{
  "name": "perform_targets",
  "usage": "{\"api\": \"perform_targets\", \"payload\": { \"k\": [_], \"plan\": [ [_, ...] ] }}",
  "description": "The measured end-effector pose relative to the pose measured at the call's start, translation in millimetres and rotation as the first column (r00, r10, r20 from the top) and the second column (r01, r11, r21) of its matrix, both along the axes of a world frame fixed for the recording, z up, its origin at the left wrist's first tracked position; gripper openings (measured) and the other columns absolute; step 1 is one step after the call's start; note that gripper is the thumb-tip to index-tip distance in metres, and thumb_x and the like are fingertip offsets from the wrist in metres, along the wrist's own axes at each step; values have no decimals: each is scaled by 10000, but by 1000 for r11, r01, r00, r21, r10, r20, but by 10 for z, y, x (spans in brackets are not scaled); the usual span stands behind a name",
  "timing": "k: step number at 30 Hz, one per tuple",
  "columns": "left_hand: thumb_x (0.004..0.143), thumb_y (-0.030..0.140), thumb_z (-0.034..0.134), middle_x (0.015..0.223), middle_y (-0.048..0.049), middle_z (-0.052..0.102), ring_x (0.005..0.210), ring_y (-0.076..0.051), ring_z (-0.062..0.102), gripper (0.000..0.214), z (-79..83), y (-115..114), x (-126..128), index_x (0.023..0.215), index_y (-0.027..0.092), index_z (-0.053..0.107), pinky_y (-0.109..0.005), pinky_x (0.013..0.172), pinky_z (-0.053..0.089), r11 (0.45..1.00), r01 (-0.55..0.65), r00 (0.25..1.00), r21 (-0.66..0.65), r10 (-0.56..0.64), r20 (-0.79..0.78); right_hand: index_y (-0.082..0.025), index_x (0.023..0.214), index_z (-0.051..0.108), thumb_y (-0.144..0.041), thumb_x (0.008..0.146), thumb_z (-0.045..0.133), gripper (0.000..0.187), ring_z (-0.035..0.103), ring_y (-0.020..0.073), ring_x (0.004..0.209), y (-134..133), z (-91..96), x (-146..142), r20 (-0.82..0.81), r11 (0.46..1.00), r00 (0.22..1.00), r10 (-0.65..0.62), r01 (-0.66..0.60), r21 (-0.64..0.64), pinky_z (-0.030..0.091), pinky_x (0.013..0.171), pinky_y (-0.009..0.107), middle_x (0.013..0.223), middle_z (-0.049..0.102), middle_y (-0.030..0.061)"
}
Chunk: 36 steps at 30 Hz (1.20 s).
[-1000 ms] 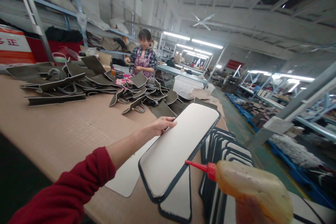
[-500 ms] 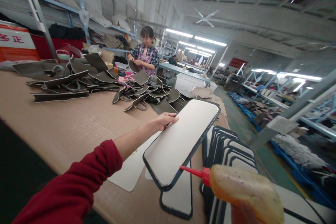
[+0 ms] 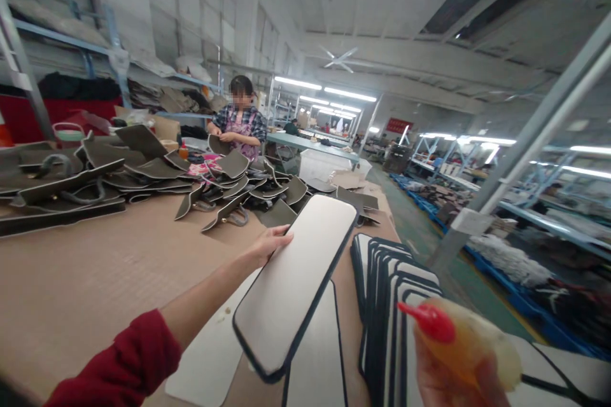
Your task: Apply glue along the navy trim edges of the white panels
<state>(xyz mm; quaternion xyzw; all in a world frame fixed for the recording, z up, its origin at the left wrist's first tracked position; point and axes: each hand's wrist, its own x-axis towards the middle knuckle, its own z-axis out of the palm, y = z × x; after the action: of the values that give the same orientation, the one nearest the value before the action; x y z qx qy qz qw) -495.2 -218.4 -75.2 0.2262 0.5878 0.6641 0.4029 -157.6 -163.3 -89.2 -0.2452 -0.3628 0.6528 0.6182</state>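
Note:
My left hand point(image 3: 273, 244) grips the long left edge of a white panel point(image 3: 298, 280) with rounded corners and a dark rim, thumb on its face. The panel is held tilted above the table. My right hand point(image 3: 453, 369) is wrapped round a translucent yellowish glue bottle point(image 3: 484, 337), its red nozzle point(image 3: 424, 319) pointing left, apart from the panel. Below the held panel lie another dark-edged panel point(image 3: 317, 346) and a plain white sheet point(image 3: 210, 346). Beside them, a row of dark-rimmed panels point(image 3: 389, 292) leans overlapping to the right.
Dark olive bag pieces with handles point(image 3: 238, 184) are heaped across the far side of the brown-covered table point(image 3: 119, 280). A co-worker point(image 3: 238, 121) stands behind the heap, handling a piece. A metal post point(image 3: 487, 197) rises at the right, near blue pallets point(image 3: 520, 299) on the floor.
The bottle's nozzle was at the panel's lower right edge and is now away from it, to the right. The view has swung right; my left hand still holds the panel.

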Motion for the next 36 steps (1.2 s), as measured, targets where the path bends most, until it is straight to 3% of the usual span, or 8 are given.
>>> {"api": "perform_targets", "payload": {
  "k": [4, 8, 11, 18, 21, 25, 31, 36],
  "plan": [
    [516, 453, 967, 987, -88, 809, 901, -242, 725, 972, -98, -212, 5, 1382, 155, 642, -291, 771, 546, 995, 93, 994, 21, -92, -50, -305, 1101, 754, -433, 805, 766, 323, 603, 217, 1286, 215, 465, 72, -137, 976, 968, -212, 202, -86, 644, 837, 303, 1385, 652, -17],
    [526, 518, 954, 1112, -85, 794, 948, -247, 721, 922, -56, -442, 68, 1344, 194, 678, -291, 798, 550, 974, 225, 973, 2, -224, -56, -341, 1182, 723, -426, 658, 899, 559, 438, 226, 1436, 258, 741, 47, -174, 948, 948, -267, 291, 132, 419, 1187, 419, 1516, 528, -78],
    [572, 511, 938, 1145, -68, 787, 960, -253, 721, 809, 42, -584, 108, 1297, 229, 715, -290, 784, 550, 948, 318, 947, -4, -318, -51, -341, 1182, 721, -436, 489, 983, 747, 363, 272, 1481, 297, 816, 66, -146, 914, 940, -307, 334, 230, 260, 1265, 489, 1504, 539, -56],
    [691, 486, 878, 1230, -61, 759, 1027, -286, 711, 669, 146, -763, 84, 1301, 265, 720, -310, 814, 551, 906, 422, 900, -33, -423, -101, -264, 994, 742, -442, 435, 967, 629, 662, 345, 1099, 408, 770, 222, -8, 883, 939, -345, 327, 336, 501, 1046, 590, 1015, 746, 72],
    [731, 482, 847, 1231, -63, 757, 1035, -302, 711, 631, 167, -788, 84, 1314, 278, 716, -327, 820, 552, 882, 471, 875, -26, -471, -115, -263, 1082, 724, -449, 450, 955, 698, 702, 335, 903, 442, 738, 277, 50, 877, 943, -329, 285, 388, 570, 909, 607, 1030, 741, 98],
    [733, 480, 843, 1217, -72, 760, 1042, -317, 708, 626, 214, -789, 102, 1312, 275, 719, -343, 819, 557, 865, 501, 859, -9, -499, -110, -264, 1140, 707, -448, 440, 950, 764, 691, 359, 963, 471, 745, 307, 83, 866, 940, -331, 268, 421, 558, 918, 609, 1105, 721, 130],
    [731, 473, 846, 1231, -71, 755, 1039, -310, 709, 625, 211, -786, 106, 1311, 277, 720, -326, 804, 553, 866, 499, 860, -8, -497, -114, -244, 1112, 723, -431, 335, 966, 836, 690, 346, 1000, 492, 760, 309, 67, 892, 938, -341, 300, 338, 636, 738, 431, 1102, 726, 122],
    [724, 477, 853, 1225, -58, 761, 1025, -285, 716, 635, 134, -752, 82, 1315, 293, 711, -314, 811, 553, 880, 475, 878, 4, -473, -73, -261, 1129, 721, -381, 427, 965, 753, 728, 223, 825, 366, 501, 267, 66, 930, 968, -244, 213, 300, 619, 713, 277, 1059, 760, 68]
  ]
}}
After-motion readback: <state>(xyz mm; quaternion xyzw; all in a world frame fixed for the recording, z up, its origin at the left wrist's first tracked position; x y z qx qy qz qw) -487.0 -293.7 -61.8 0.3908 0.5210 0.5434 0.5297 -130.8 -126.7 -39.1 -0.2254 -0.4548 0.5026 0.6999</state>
